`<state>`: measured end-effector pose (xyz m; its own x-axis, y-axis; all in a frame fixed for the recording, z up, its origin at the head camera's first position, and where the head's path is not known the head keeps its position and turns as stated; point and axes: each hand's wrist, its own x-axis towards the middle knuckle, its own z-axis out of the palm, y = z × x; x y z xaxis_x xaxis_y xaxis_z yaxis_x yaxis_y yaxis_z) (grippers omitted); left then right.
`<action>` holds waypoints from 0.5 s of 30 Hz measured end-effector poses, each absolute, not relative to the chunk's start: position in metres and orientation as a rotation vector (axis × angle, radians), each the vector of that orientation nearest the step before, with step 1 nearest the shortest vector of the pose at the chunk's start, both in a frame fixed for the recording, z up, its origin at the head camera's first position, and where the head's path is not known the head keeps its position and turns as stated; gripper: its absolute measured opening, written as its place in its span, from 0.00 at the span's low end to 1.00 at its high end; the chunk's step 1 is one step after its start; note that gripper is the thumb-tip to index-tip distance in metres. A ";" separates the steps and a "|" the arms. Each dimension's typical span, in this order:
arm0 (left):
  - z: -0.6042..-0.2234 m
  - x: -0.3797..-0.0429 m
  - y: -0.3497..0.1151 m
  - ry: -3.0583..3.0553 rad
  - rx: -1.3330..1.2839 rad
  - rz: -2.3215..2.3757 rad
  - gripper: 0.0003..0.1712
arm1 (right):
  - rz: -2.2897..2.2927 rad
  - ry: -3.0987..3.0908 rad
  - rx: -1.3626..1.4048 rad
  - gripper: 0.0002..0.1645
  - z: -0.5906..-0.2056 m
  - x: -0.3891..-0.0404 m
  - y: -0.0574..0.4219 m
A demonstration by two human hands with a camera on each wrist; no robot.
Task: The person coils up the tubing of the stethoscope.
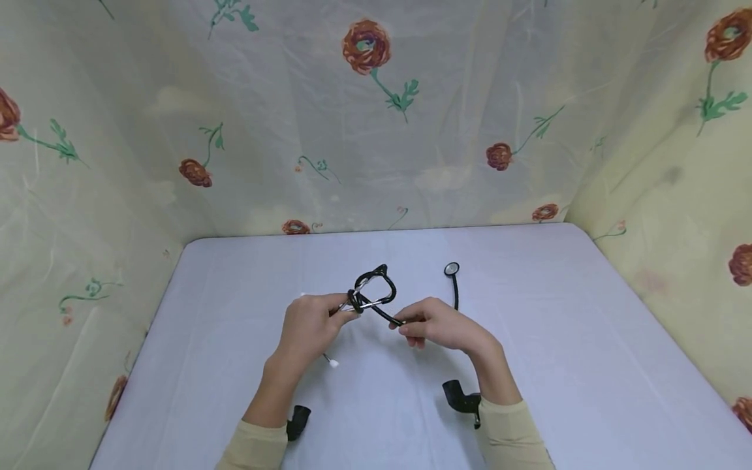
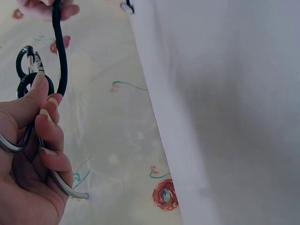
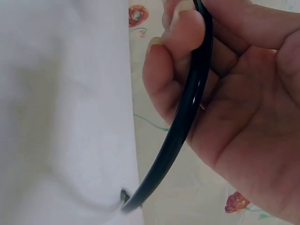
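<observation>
A stethoscope with black tubing (image 1: 384, 315) is held up between both hands, over the table. My left hand (image 1: 311, 326) grips it where the tubing meets the silver ear tubes (image 2: 70, 190); a white eartip (image 1: 333, 363) hangs below that hand. Beyond the left fingertips stands a black carabiner (image 1: 393, 287) with a silver gate, and the tubing loops around one end of it. My right hand (image 1: 440, 323) pinches the tubing between thumb and fingers. From behind the right hand, the tube runs out to the round chest piece (image 1: 451, 269).
A white-covered table (image 1: 235, 274) lies under the hands. Flower-printed curtains (image 1: 435, 163) enclose its back and sides. Black curved wrist mounts show beside the left sleeve (image 1: 255, 444) and the right sleeve (image 1: 514, 434).
</observation>
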<state>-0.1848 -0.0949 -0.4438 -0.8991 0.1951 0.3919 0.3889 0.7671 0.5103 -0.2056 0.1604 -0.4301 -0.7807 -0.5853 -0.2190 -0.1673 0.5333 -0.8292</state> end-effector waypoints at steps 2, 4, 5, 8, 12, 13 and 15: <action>-0.444 -0.186 -0.097 -2.642 -0.440 -0.850 0.06 | -1.161 2.294 -0.626 0.13 -0.429 -0.205 0.160; -0.444 -0.187 -0.098 -2.650 -0.437 -0.838 0.07 | -1.155 2.288 -0.644 0.13 -0.427 -0.204 0.160; -0.444 -0.187 -0.098 -2.658 -0.436 -0.833 0.07 | -1.153 2.284 -0.652 0.13 -0.426 -0.203 0.159; -0.445 -0.187 -0.097 -2.697 -0.421 -0.815 0.07 | -1.147 2.267 -0.672 0.13 -0.424 -0.202 0.159; -0.446 -0.187 -0.096 -2.741 -0.388 -0.786 0.07 | -1.141 2.257 -0.690 0.14 -0.423 -0.201 0.158; -0.447 -0.187 -0.096 -2.743 -0.379 -0.775 0.07 | -1.137 2.258 -0.692 0.14 -0.423 -0.201 0.158; -0.447 -0.187 -0.097 -2.745 -0.355 -0.749 0.07 | -1.133 2.261 -0.687 0.14 -0.423 -0.200 0.158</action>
